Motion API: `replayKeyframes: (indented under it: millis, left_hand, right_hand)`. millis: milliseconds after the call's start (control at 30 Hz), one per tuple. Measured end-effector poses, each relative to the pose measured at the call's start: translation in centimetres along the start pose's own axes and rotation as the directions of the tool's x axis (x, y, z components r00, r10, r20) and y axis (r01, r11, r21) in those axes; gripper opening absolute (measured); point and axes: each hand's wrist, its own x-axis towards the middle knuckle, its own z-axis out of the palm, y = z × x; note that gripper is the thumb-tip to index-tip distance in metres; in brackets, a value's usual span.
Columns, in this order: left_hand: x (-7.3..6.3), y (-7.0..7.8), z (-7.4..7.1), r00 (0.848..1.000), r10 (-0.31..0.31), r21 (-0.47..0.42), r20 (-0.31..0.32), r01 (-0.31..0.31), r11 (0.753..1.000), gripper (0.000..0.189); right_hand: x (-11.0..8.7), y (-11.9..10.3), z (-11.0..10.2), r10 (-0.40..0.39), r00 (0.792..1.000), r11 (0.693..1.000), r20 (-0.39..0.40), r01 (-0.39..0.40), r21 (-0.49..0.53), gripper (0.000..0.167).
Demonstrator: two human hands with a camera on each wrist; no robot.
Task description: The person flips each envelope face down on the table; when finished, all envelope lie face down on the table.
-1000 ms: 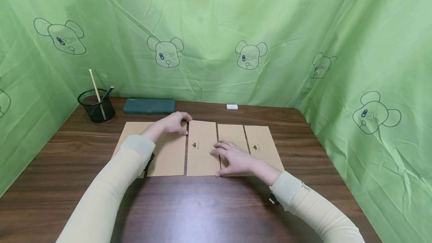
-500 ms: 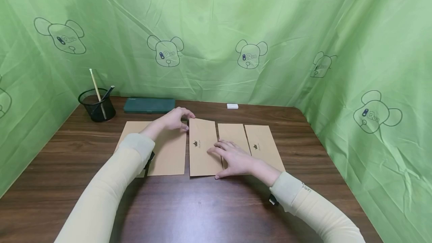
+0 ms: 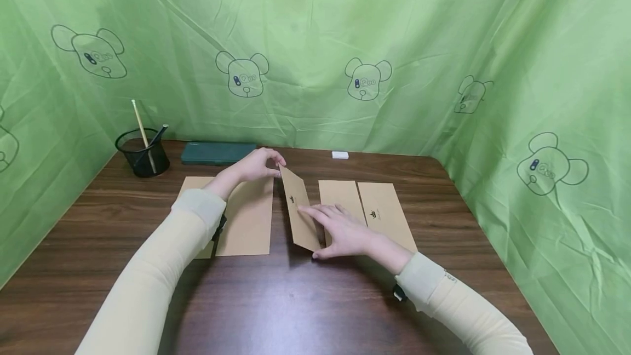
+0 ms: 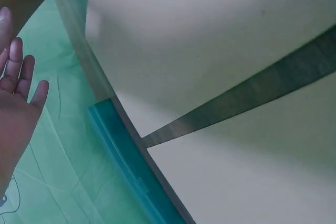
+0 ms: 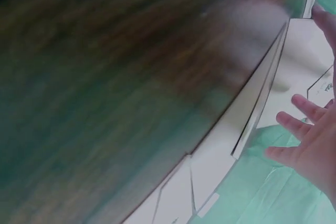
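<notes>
A brown kraft-paper card (image 3: 297, 207) with a small black crown printed on it stands steeply tilted, its left long edge raised off the table. At its far top corner my left hand (image 3: 253, 166) pinches that raised edge between thumb and fingers. My right hand (image 3: 344, 233) is beside the lower right edge, fingers spread and fairly straight, fingertips at the printed face and thumb by the near corner. Two matching brown cards lie flat to the right, a plain one (image 3: 339, 190) partly under the right hand and a crowned one (image 3: 386, 210). Another plain card (image 3: 244, 229) lies left, beneath the left arm.
A further brown card (image 3: 196, 181) at far left is mostly hidden by the left arm. Along the back of the wooden table (image 3: 291, 311) stand a black mesh pen cup (image 3: 148, 162), a dark green case (image 3: 217, 153) and a white eraser (image 3: 340, 155). Green cloth (image 3: 305, 32) hangs behind.
The middle card has been lifted by its left edge, from flat to steeply tilted toward the right. My left hand rose slightly with it; the right hand barely moved.
</notes>
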Motion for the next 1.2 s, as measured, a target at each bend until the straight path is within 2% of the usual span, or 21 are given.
replayKeyframes:
  millis: [200,433,600,733,900,1033,1200]
  left_hand:
    - [0.2,0.3,-0.3,1.000,-0.003,-0.035,-0.030,0.002,0.999,0.035]
    - [0.5,0.6,-0.3,0.998,0.020,-0.062,-0.060,-0.023,0.998,0.034]
    - [0.6,0.8,-0.3,0.997,-0.015,-0.127,-0.077,0.005,0.992,0.043]
    - [0.7,1.1,-0.4,0.994,-0.035,-0.155,-0.107,0.018,0.988,0.043]
    - [0.8,1.3,-0.3,0.992,-0.011,-0.163,-0.123,-0.009,0.987,0.038]
    - [0.8,1.4,-0.2,0.994,0.026,-0.202,-0.105,-0.047,0.978,0.043]
    - [0.9,1.6,0.0,0.998,0.051,-0.271,-0.045,-0.061,0.961,0.056]
  right_hand:
    - [0.1,-0.4,-1.0,0.012,0.999,0.999,-0.035,-0.011,0.039,0.115]
    - [0.1,-0.5,-1.6,-0.016,0.997,1.000,-0.076,0.016,-0.006,0.117]
    - [0.2,-0.5,-1.8,-0.024,0.995,1.000,-0.095,0.023,-0.006,0.117]
    - [0.2,-0.5,-1.9,-0.021,0.993,1.000,-0.113,0.022,0.009,0.118]
    - [0.0,-0.4,-2.1,-0.019,0.992,0.999,-0.121,0.022,0.024,0.115]
    - [0.0,-0.2,-2.2,-0.014,0.990,0.999,-0.138,0.020,0.048,0.112]
    - [0.1,0.0,-2.3,0.002,0.984,0.998,-0.180,0.010,0.064,0.112]
